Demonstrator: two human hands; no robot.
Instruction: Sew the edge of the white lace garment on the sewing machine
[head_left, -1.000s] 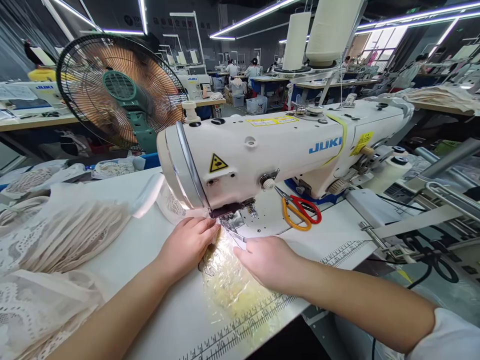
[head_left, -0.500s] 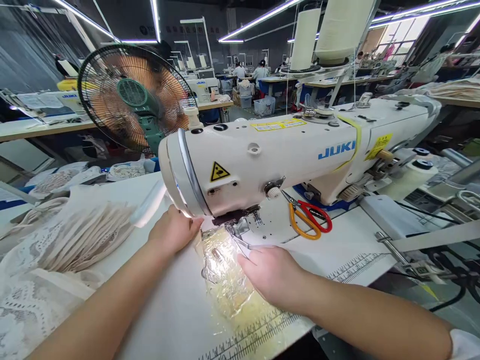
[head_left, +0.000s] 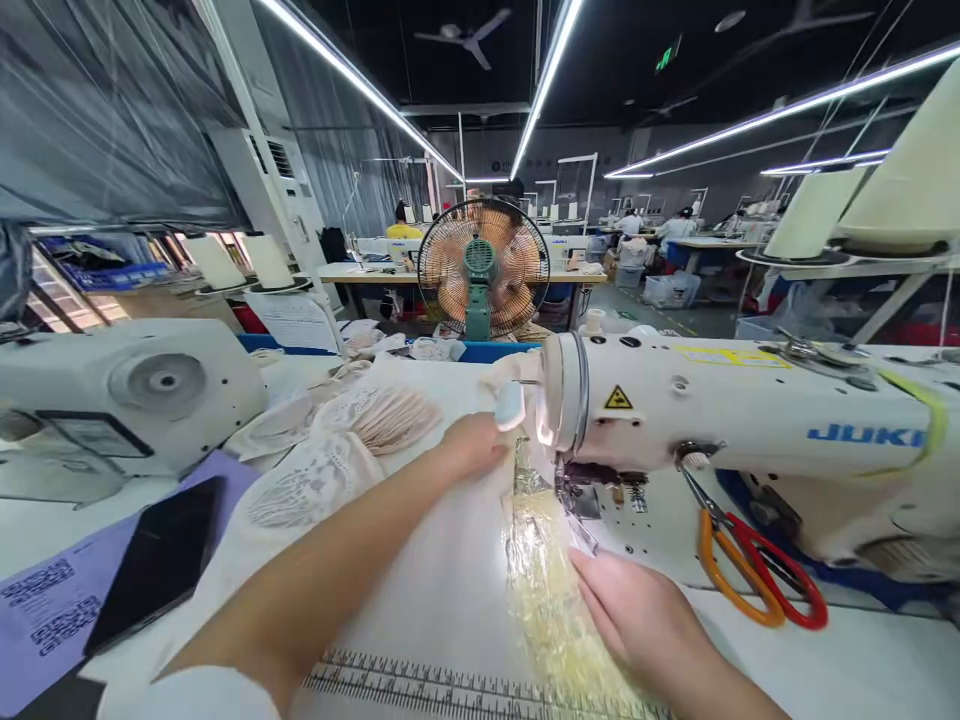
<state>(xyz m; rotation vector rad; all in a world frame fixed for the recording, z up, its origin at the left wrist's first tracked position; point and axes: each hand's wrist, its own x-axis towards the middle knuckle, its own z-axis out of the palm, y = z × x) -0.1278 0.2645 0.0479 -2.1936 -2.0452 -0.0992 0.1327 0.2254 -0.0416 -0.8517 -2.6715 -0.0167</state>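
Observation:
My left hand point(head_left: 476, 445) is closed and slightly blurred, reaching to the left of the sewing machine's head point(head_left: 566, 390). Its fingertips are hidden. A bit of beige cloth point(head_left: 499, 372) shows just beyond it, by the clear plastic guard point(head_left: 510, 405). Between the fingertips of my right hand point(head_left: 637, 610) is a thin metal tool, which looks like tweezers point(head_left: 583, 532), pointing at the presser foot area. Shiny yellowish tape point(head_left: 544, 590) covers the table between both hands. Orange-and-red-handled scissors point(head_left: 739, 570) lie on the machine bed to the right.
Pleated lace cups point(head_left: 390, 415) are piled left of my left arm. A black phone point(head_left: 161, 560) lies on purple paper point(head_left: 45, 610). Another machine point(head_left: 135, 400) stands at far left. A green fan point(head_left: 480, 265) is behind the table, and a printed ruler point(head_left: 420, 685) runs along the front.
The view has swung left and up, bringing the phone and second machine into sight. Beige cloth now shows beyond my left hand. My right hand still holds the metal tool near the presser foot.

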